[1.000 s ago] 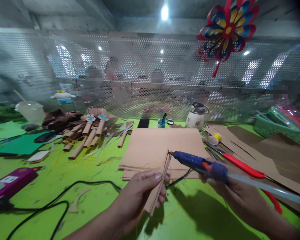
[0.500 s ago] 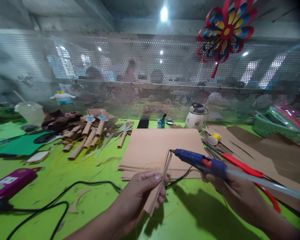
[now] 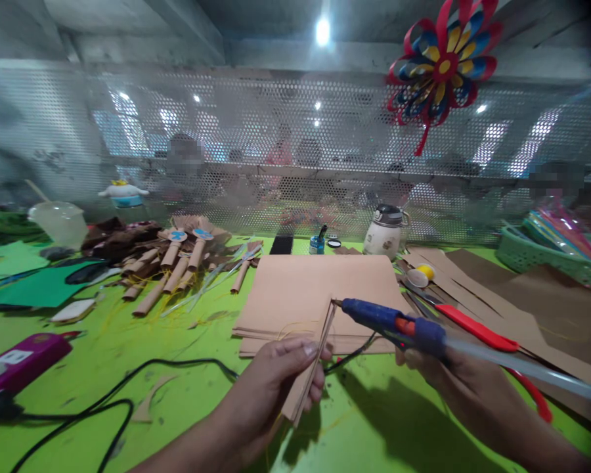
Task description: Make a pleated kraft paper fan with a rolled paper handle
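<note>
My left hand (image 3: 270,387) is closed around a folded strip of tan cardboard (image 3: 311,368), held on edge above the green table (image 3: 177,394). My right hand (image 3: 453,381) grips a blue hot glue gun (image 3: 398,322) with a clear glue stick trailing out its back. The gun's nozzle touches the top end of the folded strip. A stack of tan cardboard sheets (image 3: 305,289) lies flat just behind both hands.
Rolled tan paper figures (image 3: 177,259) are heaped at the back left. Red-handled scissors (image 3: 487,341) and brown strips lie right. A green basket (image 3: 546,259) stands far right, a white jar (image 3: 387,230) behind. A black cable (image 3: 128,394) and pink device (image 3: 20,364) lie left. A perforated screen stands behind.
Almost nothing moved. The glue gun's nozzle stays at the strip's top end; my right hand shifted very slightly. The left hand holds the strip as before.
</note>
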`<state>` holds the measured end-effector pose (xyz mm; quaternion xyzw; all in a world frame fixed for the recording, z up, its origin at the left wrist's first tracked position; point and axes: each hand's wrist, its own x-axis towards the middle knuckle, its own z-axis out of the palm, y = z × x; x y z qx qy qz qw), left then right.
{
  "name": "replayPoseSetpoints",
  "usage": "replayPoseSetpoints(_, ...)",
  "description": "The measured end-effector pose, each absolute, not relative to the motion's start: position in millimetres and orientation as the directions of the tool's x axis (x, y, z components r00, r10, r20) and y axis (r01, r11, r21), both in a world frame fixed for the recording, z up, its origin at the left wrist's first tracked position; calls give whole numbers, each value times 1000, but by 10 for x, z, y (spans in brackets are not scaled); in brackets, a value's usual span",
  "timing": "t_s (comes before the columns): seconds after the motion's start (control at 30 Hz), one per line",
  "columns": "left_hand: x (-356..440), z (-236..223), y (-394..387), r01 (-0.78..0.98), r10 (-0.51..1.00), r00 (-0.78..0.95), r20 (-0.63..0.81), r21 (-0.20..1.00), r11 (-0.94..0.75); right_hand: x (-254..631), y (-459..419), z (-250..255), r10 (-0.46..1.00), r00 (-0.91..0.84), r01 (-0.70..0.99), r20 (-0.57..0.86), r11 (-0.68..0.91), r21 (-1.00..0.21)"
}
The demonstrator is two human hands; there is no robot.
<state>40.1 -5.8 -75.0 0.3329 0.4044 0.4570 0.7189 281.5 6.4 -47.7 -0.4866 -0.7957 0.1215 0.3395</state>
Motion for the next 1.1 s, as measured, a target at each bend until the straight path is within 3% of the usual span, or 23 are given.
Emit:
replayPoseSetpoints(0.17,393,-745,-45,-378,924,242,-295,849,369,2880,150,-573,882,-307,602,359,471,-644)
replayPoseSetpoints(0.4,388,-714,-32,-367,935,186,-302,861,352,2916,214,-513,906,-338,344,254,370,-863)
replayPoseSetpoints(0.77,416,-710,-30,-401,975,51,-214,890,216,2783,237,-523,927,-312,151,210,267,-952)
replayPoseSetpoints(0.87,419,-702,-35,-395,983,68,-171,900,184,2746,229,-525,942,-251,187,221,271,-944)
replayPoseSetpoints(1.0,422,-695,-66,-311,994,71,-78,945,97,2709,227,-557,955,-178,214,237,273,-938)
replayPoseSetpoints(1.1,446,-713,-124,-216,995,92,-32,975,51,2663,233,-597,968,-153,78,199,212,-974)
